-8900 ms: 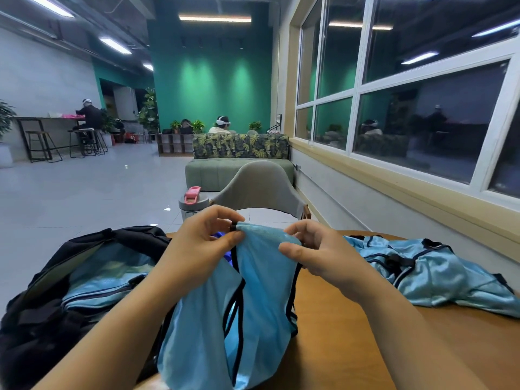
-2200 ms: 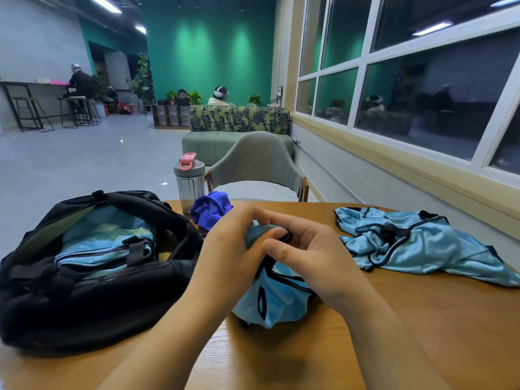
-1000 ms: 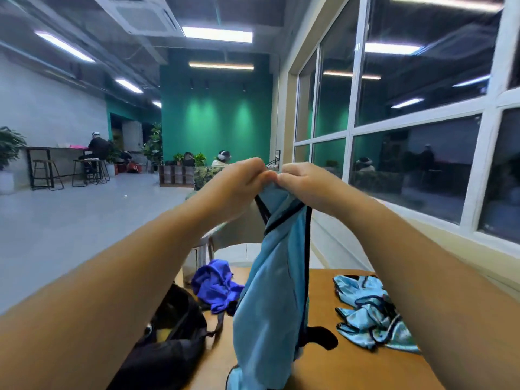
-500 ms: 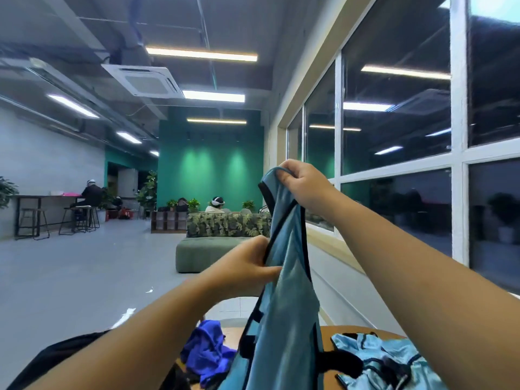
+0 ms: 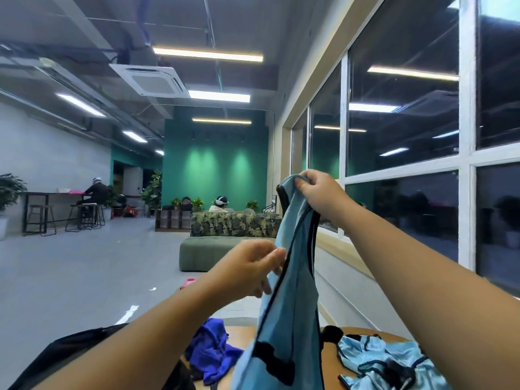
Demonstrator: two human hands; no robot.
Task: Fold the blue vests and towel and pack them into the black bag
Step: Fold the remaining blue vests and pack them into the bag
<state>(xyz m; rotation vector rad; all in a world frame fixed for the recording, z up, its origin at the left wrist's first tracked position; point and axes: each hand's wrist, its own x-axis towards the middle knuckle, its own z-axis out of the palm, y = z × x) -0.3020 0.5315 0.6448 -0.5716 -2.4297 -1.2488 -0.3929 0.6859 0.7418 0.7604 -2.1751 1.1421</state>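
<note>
Beyond the raised hands, a green sofa (image 5: 209, 254) with leaf-print cushions (image 5: 235, 224) stands on the grey floor (image 5: 84, 271) before a green wall (image 5: 215, 170). A person (image 5: 220, 204) sits behind it among potted plants (image 5: 197, 203). Far left of the hands, another person (image 5: 97, 191) sits at a high counter (image 5: 50, 194) with stools (image 5: 38, 218). Right of the hands runs a row of dark windows (image 5: 402, 164). Overhead are strip lights (image 5: 208, 54) and a ceiling air unit (image 5: 149, 80). Below the hands a pink cap (image 5: 189, 283) shows, and a wooden tabletop (image 5: 329, 358)
</note>
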